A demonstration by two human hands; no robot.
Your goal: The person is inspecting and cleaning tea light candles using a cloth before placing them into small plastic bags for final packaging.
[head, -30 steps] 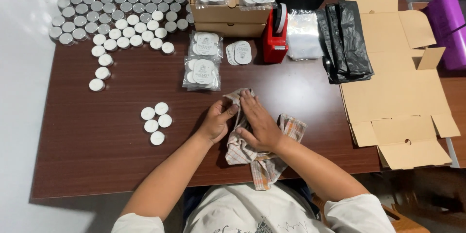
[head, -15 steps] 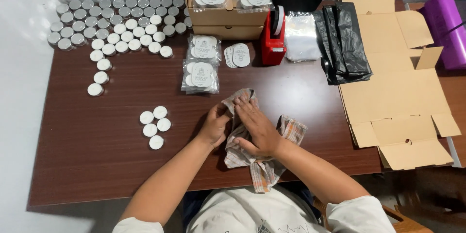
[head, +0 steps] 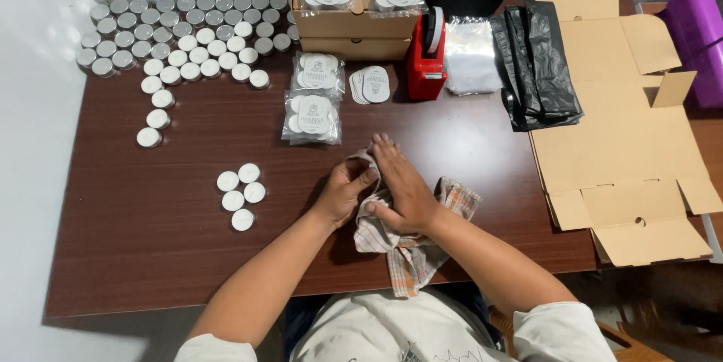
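**A:** What sits closest to the camera?

**B:** A person's two bare forearms reach over the near edge of a dark brown desk point(head: 151, 256). Both hands meet on a checked cloth point(head: 399, 238) that lies crumpled at the middle of that edge, one end hanging off it.

**A:** And the grip of each hand?

**B:** The left hand point(head: 345, 190) is curled, its grip closed on a fold of the cloth. The right hand point(head: 403, 185) lies over the cloth, fingers pressed down flat and thumb tucked against the fabric — whether anything is wrapped inside cannot be told.

**A:** What is near them?

**B:** Just left of the left hand, five small white round lids point(head: 241, 196) sit in a loose cluster. Beyond the hands, toward the middle of the desk, lie clear bags of round labels point(head: 313, 98), with a loose stack of labels point(head: 370, 85) beside them.

**A:** Farther back?

**B:** A red tape dispenser point(head: 425, 57) stands next to a pile of clear plastic bags point(head: 471, 53) and folded black bags point(head: 538, 61). An unfolded cardboard box blank point(head: 625, 136) covers the right edge. At the far left corner, rows of small round tins point(head: 173, 30) crowd together — some silver, some white-topped. An open carton point(head: 354, 23) holding more label bags stands at the far edge.
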